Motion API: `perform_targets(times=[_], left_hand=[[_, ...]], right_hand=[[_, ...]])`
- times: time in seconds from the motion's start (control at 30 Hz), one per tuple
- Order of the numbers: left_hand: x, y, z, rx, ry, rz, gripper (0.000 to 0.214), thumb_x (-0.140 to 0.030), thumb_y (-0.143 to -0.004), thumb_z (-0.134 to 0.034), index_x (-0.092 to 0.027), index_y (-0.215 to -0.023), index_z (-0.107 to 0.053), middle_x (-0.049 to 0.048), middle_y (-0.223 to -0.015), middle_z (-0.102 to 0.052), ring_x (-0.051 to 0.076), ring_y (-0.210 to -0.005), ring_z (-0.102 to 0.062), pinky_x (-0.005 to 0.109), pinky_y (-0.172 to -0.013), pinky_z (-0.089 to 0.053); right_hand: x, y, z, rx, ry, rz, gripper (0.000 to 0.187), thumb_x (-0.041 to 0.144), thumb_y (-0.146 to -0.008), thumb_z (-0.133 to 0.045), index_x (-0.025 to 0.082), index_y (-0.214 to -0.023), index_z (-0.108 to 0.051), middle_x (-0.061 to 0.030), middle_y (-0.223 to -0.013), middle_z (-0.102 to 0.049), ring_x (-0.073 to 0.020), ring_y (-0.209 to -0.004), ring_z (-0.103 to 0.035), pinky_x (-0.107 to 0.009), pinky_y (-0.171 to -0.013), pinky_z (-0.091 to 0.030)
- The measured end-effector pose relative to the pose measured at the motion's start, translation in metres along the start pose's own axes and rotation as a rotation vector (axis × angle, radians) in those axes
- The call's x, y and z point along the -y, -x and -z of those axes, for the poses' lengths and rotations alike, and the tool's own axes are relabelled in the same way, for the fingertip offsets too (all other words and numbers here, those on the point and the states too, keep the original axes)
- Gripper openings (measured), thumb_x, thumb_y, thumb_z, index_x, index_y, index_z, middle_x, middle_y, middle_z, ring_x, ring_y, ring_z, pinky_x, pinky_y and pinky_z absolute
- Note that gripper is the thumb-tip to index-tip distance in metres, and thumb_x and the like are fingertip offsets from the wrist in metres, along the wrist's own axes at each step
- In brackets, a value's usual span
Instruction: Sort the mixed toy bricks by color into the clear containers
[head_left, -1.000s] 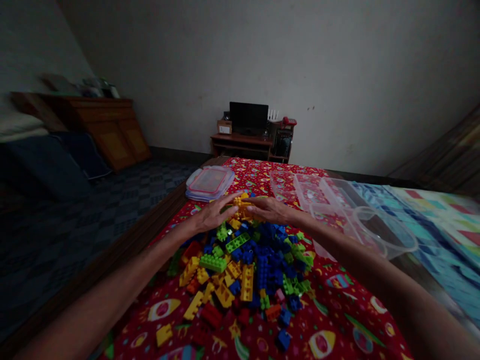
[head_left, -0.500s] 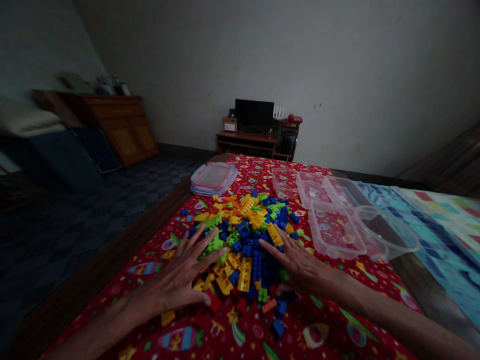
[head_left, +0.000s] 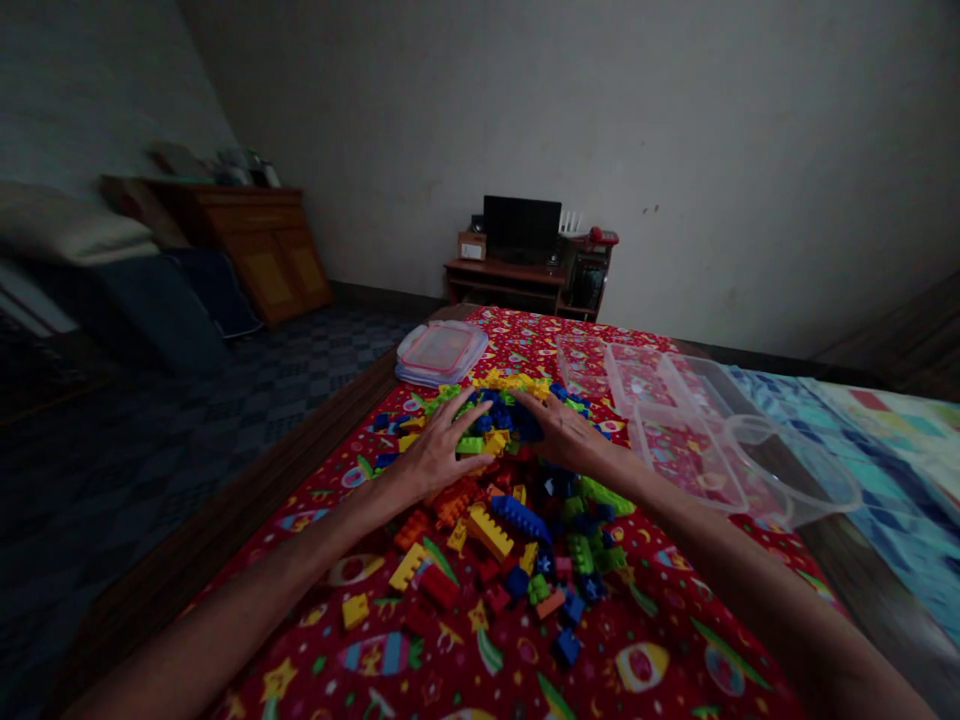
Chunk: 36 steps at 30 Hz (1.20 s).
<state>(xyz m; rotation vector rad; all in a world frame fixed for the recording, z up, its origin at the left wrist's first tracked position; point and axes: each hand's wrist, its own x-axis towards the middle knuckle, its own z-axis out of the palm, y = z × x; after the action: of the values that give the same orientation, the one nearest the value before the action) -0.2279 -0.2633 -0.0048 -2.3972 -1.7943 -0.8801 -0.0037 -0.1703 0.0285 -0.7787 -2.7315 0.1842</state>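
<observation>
A loose heap of toy building blocks in yellow, blue, green, orange and red is spread over a red patterned cloth. Both hands lie on the far part of the heap. My left hand is open, fingers spread over green, blue and yellow blocks. Facing it, my right hand rests on the right side with its fingers reaching in among the blue blocks; it looks open, though some fingertips are hidden. Nearest my body, a long blue block and a yellow block lie uncovered.
Clear plastic containers stand right of the heap. Stacked clear lids lie at the table's far left. A bed with blue bedding adjoins the right side. Beyond are a desk with a monitor and a wooden cabinet.
Both hands have moved forward, away from me, over the heap. Blocks have shifted with them, and orange, red and green ones now show on the near side. The view has turned slightly left.
</observation>
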Motion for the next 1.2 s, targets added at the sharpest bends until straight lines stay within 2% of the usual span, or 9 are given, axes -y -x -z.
perform_targets(times=[0.13,0.27,0.33,0.43,0.53,0.67,0.9,1.07,1.2], left_hand=[[0.009,-0.003,0.016,-0.031,-0.021,-0.039,0.055,-0.05,-0.093,-0.042,-0.022,-0.139,-0.044,0.0104,-0.151,-0.033,0.027,-0.137,-0.034,0.045,-0.114,-0.029],[0.022,0.047,0.033,0.04,-0.076,-0.146,0.054,-0.052,-0.092,-0.043,-0.029,-0.141,-0.042,0.0076,-0.152,-0.033,0.03,-0.14,-0.029,0.053,-0.113,-0.025],[0.026,0.084,0.033,0.099,-0.136,-0.138,0.069,-0.065,-0.083,-0.049,-0.036,-0.144,-0.035,0.0062,-0.156,-0.025,0.039,-0.142,-0.016,0.065,-0.11,-0.019],[0.025,0.126,0.021,0.159,-0.136,-0.059,0.107,-0.08,-0.063,-0.057,-0.036,-0.15,-0.014,0.0116,-0.16,-0.004,0.048,-0.14,-0.012,0.068,-0.102,-0.029],[0.015,0.134,0.004,0.153,-0.111,-0.046,0.118,-0.075,-0.058,-0.066,-0.035,-0.151,-0.005,0.0125,-0.159,0.004,0.05,-0.14,-0.008,0.067,-0.101,-0.032],[0.002,0.108,-0.008,0.107,-0.131,-0.009,0.106,-0.054,-0.069,-0.073,-0.039,-0.15,-0.006,0.0103,-0.159,-0.001,0.044,-0.141,-0.012,0.063,-0.105,-0.03],[-0.01,0.058,-0.011,0.023,-0.104,-0.1,0.084,-0.044,-0.077,-0.069,-0.032,-0.148,-0.025,0.012,-0.156,-0.019,0.038,-0.139,-0.02,0.057,-0.108,-0.03],[-0.019,0.016,-0.015,-0.033,-0.146,-0.135,0.058,-0.034,-0.085,-0.062,-0.026,-0.139,-0.043,0.0131,-0.15,-0.034,0.036,-0.136,-0.028,0.062,-0.109,-0.023],[-0.042,0.016,-0.003,-0.06,-0.107,-0.199,0.044,-0.029,-0.093,-0.047,-0.024,-0.136,-0.046,0.0099,-0.147,-0.041,0.03,-0.138,-0.028,0.058,-0.114,-0.016]], right_hand=[[-0.003,0.024,0.02,-0.029,-0.005,-0.003,0.075,0.034,-0.087,-0.059,0.024,-0.151,-0.021,-0.0194,-0.145,-0.037,-0.0351,-0.13,-0.041,-0.049,-0.098,-0.044],[0.009,0.098,0.013,0.061,0.064,0.111,0.084,0.037,-0.082,-0.065,0.031,-0.151,-0.017,-0.0126,-0.158,-0.013,-0.0348,-0.141,-0.024,-0.05,-0.105,-0.038],[0.016,0.132,0.0,0.114,0.14,0.153,0.103,0.041,-0.068,-0.078,0.033,-0.151,-0.018,-0.0121,-0.159,-0.002,-0.0395,-0.142,-0.014,-0.054,-0.107,-0.034],[0.021,0.152,-0.018,0.108,0.203,0.144,0.11,0.042,-0.061,-0.082,0.036,-0.15,-0.018,-0.0133,-0.158,0.008,-0.044,-0.142,-0.009,-0.06,-0.104,-0.033],[0.02,0.132,-0.027,0.087,0.218,0.136,0.099,0.038,-0.069,-0.077,0.036,-0.15,-0.02,-0.0143,-0.158,0.008,-0.0432,-0.141,-0.012,-0.06,-0.101,-0.035],[0.024,0.088,-0.03,0.074,0.226,0.097,0.089,0.037,-0.07,-0.076,0.034,-0.146,-0.03,-0.0163,-0.158,-0.002,-0.0428,-0.138,-0.02,-0.06,-0.098,-0.037],[0.021,0.036,-0.023,-0.03,0.222,0.096,0.039,0.036,-0.083,-0.063,0.018,-0.118,-0.061,-0.0219,-0.135,-0.045,-0.0344,-0.12,-0.046,-0.051,-0.092,-0.046],[-0.009,-0.005,-0.007,-0.223,0.105,0.126,0.036,0.032,-0.086,-0.061,0.018,-0.119,-0.059,-0.0182,-0.126,-0.053,-0.0292,-0.116,-0.052,-0.045,-0.093,-0.046],[-0.02,-0.008,0.015,-0.26,-0.031,0.147,0.039,0.035,-0.09,-0.054,0.018,-0.125,-0.055,-0.018,-0.124,-0.055,-0.0278,-0.112,-0.055,-0.043,-0.089,-0.048]])
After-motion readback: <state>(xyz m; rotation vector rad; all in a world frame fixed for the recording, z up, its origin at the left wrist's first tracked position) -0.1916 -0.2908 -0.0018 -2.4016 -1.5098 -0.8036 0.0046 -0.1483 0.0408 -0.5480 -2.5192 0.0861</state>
